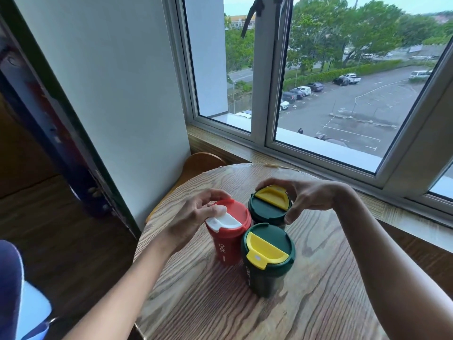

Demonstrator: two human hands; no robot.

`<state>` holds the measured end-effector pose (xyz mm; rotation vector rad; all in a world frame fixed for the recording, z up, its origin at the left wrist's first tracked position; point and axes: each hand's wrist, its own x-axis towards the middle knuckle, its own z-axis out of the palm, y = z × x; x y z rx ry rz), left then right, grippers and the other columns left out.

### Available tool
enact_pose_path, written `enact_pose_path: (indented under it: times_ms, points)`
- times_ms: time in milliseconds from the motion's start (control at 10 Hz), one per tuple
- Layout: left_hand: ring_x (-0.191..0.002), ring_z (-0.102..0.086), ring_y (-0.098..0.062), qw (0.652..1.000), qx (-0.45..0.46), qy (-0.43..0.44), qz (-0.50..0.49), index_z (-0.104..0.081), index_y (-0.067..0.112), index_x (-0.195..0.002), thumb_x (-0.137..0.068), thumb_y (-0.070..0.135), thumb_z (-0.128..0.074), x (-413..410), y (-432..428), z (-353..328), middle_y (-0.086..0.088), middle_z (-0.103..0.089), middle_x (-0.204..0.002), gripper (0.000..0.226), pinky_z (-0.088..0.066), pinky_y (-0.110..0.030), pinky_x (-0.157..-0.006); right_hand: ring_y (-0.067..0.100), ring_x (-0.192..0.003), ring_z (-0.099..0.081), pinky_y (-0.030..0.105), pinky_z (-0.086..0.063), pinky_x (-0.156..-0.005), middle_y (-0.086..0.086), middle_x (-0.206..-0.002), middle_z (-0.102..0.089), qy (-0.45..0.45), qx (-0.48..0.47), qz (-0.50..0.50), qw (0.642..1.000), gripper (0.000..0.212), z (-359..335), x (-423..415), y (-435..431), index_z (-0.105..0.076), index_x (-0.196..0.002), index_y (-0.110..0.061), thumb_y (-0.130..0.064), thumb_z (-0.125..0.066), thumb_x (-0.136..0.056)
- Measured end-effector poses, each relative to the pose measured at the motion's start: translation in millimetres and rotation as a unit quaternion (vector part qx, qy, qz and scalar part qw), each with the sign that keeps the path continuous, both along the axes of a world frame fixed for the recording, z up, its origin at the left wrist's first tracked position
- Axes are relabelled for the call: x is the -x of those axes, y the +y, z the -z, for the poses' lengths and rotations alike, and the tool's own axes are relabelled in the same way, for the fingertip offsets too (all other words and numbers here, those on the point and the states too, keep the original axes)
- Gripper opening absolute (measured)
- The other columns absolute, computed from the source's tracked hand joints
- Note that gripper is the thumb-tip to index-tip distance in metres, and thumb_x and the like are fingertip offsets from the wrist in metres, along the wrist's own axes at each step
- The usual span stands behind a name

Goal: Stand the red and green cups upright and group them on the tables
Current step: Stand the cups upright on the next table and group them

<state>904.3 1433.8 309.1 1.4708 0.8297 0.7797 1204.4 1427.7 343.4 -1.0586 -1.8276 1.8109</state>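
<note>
three cups upright on a round table

a round table [220, 303] of coarse, wavy wood grain stood by a window [343, 82]. on it three lidded plastic cups stood upright, close together in a triangle, near the far side of the top.

the red cup [229, 238] was tapered and smooth, with white lettering down its side and a red lid with a white flip tab. the left hand [196, 214] gripped its lid from above, fingers curled over the rim, thumb on the white tab.

the far green cup [269, 207] had a dark green lid with a yellow half-round flap. the right hand [306, 200] clasped that lid by its edges; its body was mostly hidden behind the other cups.

the near green cup [267, 261] stood free of both hands, just beside the red one; whether they touched was hard to tell. its lettering was dim.

a curved wooden chair back [196, 165] showed behind the table, partly cut off. the table's near edge ran out of frame.
</note>
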Motion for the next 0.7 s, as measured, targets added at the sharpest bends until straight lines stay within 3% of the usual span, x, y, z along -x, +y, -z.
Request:
enact_pose_path:
  times_ms: [200, 400, 600, 700]
  points:
    - [-0.102, -0.065, -0.023, 1.000, -0.006, 0.002, 0.000, -0.072, 0.029, -0.103, -0.065, 0.037, -0.073, -1, 0, 0, -0.001, -0.072, -0.109, 0.038, -0.049, -0.035, -0.082, 0.039, -0.128, -0.050, 0.046, -0.050, -0.100, 0.023, -0.143, -0.043, 0.001, 0.006, -0.007, 1.000, 0.087, -2, 2, -4, -0.040, -0.140, -0.011, 0.010, -0.076, -0.063]
    - [-0.103, -0.065, -0.026, 1.000, -0.007, -0.003, 0.002, -0.072, 0.029, -0.105, -0.066, 0.037, -0.073, 1, -2, 0, -0.006, -0.070, -0.113, 0.039, -0.049, -0.036, -0.082, 0.033, -0.121, -0.056, 0.038, -0.055, -0.090, 0.017, -0.135, -0.050, 0.033, 0.044, -0.002, 0.999, 0.087, 0, 1, -7, -0.039, -0.141, -0.012, 0.017, -0.071, -0.066]
    - [-0.104, -0.065, -0.022, 1.000, -0.013, 0.007, -0.002, -0.072, 0.030, -0.106, -0.066, 0.038, -0.072, 1, -1, 0, -0.001, -0.070, -0.113, 0.041, -0.050, -0.032, -0.081, 0.040, -0.128, -0.051, 0.041, -0.053, -0.093, 0.020, -0.141, -0.048, 0.075, 0.068, 0.021, 0.995, 0.094, 9, -3, -8, -0.041, -0.142, -0.015, -0.006, -0.087, -0.062]
    - [-0.110, -0.065, -0.021, 1.000, -0.018, 0.017, -0.014, -0.072, 0.031, -0.106, -0.075, 0.040, -0.068, 0, -1, -2, 0.001, -0.073, -0.113, 0.032, -0.049, -0.039, -0.091, 0.032, -0.125, -0.055, 0.038, -0.051, -0.094, 0.011, -0.136, -0.056, 0.048, 0.003, 0.107, 0.993, 0.078, 8, 3, -8, -0.051, -0.136, -0.021, -0.030, -0.086, -0.066]
